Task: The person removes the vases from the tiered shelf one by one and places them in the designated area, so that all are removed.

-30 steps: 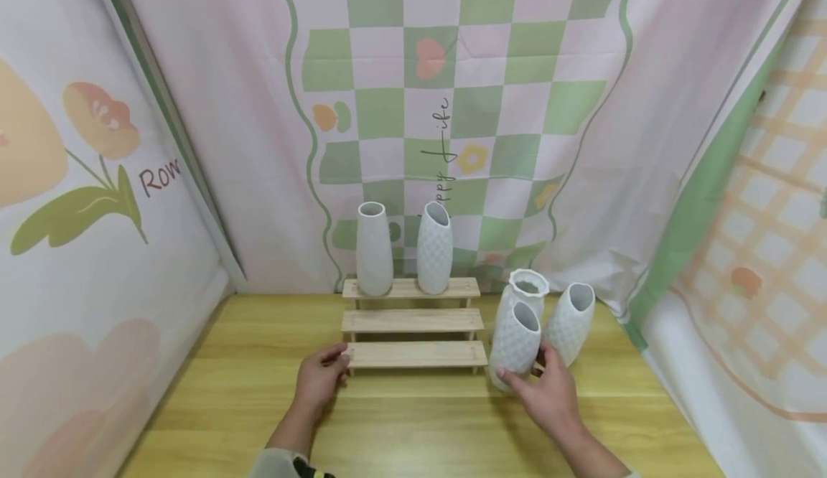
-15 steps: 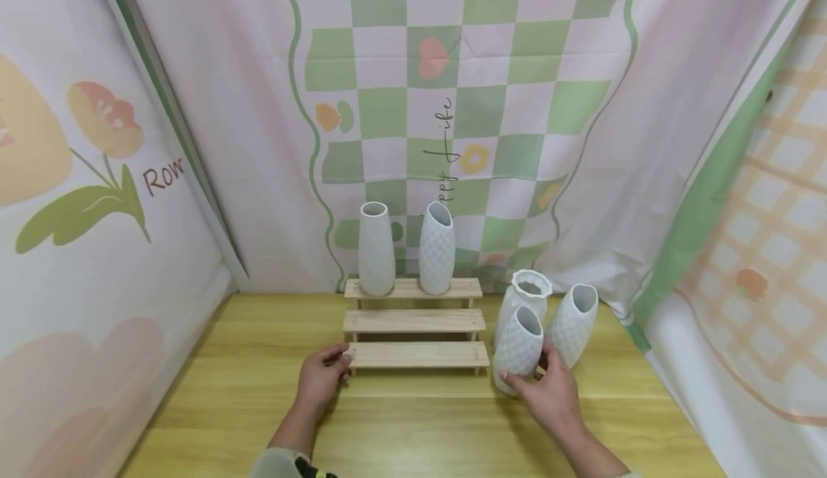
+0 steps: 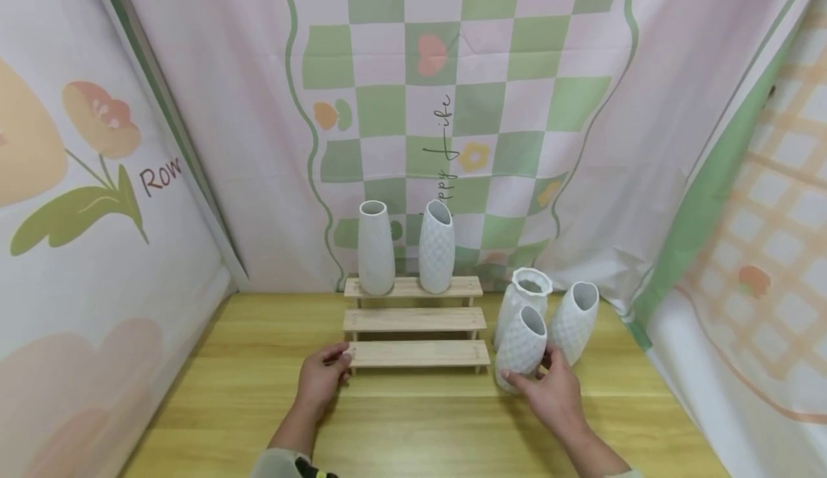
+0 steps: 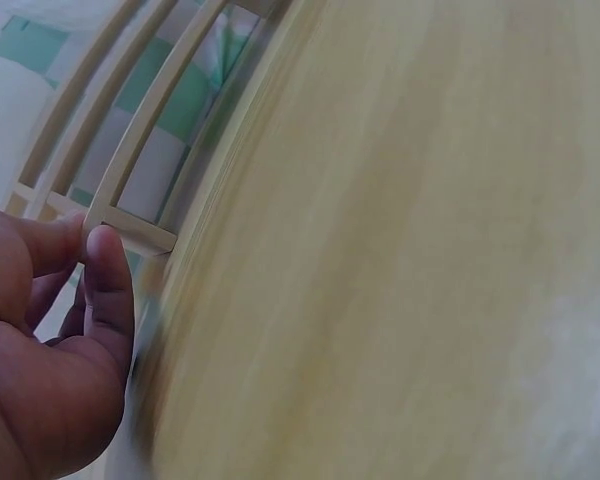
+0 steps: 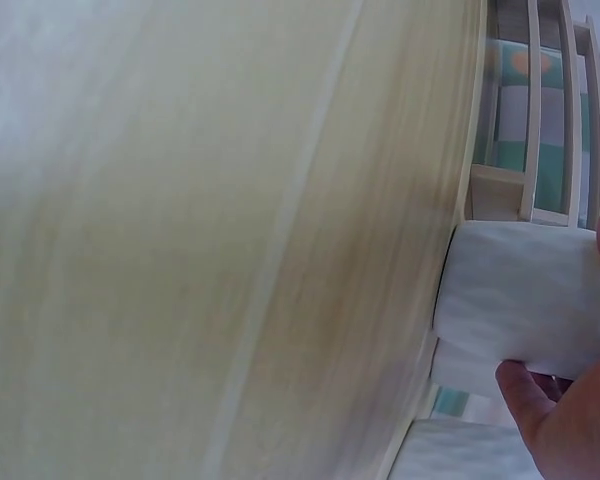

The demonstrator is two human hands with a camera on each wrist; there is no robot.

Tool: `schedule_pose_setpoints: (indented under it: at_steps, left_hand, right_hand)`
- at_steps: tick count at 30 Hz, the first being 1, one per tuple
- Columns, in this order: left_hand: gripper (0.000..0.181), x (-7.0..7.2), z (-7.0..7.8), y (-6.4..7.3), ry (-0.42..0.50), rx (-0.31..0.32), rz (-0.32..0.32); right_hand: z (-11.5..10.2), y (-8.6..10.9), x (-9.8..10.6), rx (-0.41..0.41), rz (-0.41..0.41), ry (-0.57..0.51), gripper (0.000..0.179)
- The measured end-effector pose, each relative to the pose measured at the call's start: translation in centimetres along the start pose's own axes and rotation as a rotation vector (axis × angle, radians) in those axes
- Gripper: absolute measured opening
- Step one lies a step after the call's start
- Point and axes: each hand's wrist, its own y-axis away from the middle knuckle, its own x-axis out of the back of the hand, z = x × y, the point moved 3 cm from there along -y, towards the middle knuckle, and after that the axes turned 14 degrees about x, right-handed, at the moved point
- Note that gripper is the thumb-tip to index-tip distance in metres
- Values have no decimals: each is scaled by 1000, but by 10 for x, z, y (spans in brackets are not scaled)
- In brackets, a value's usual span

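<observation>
In the head view a three-tier wooden stand (image 3: 416,353) sits mid-table. My left hand (image 3: 319,377) pinches the left end of its lowest step; the left wrist view shows thumb and fingertips at that corner of the stand (image 4: 130,165). To the right of the stand, my right hand (image 3: 549,392) grips a white textured vase (image 3: 520,352) with a slanted mouth, thumb on its near side. The right wrist view shows this vase (image 5: 520,290) lying close to the stand's end. Whether its base touches the table is unclear.
Two white vases, one tall with a round mouth (image 3: 375,252) and one slant-mouthed (image 3: 436,252), stand on the top step. Behind the held vase is a white vase with a wavy rim (image 3: 510,306); another slant-mouthed vase (image 3: 575,324) stands to its right. A patterned curtain (image 3: 478,105) hangs behind.
The gripped vase and my right hand have shifted slightly to the right, and the vase's mouth leans a little more that way. My left hand keeps its place on the stand.
</observation>
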Motion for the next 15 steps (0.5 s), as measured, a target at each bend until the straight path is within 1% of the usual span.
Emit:
schedule_pose_setpoints:
  at_steps: [9,11,15]
  left_hand:
    - [31,1,1,0,11,-7,8]
    - [32,1,1,0,9,-17,5]
    - [32,0,1,0,10,-18,0]
  right_hand:
    - [-2,0,0,-11,-10,-23,100]
    - [-1,0,0,-10,-10,-17,101]
    - [1,0,-1,-6,-6,9,99]
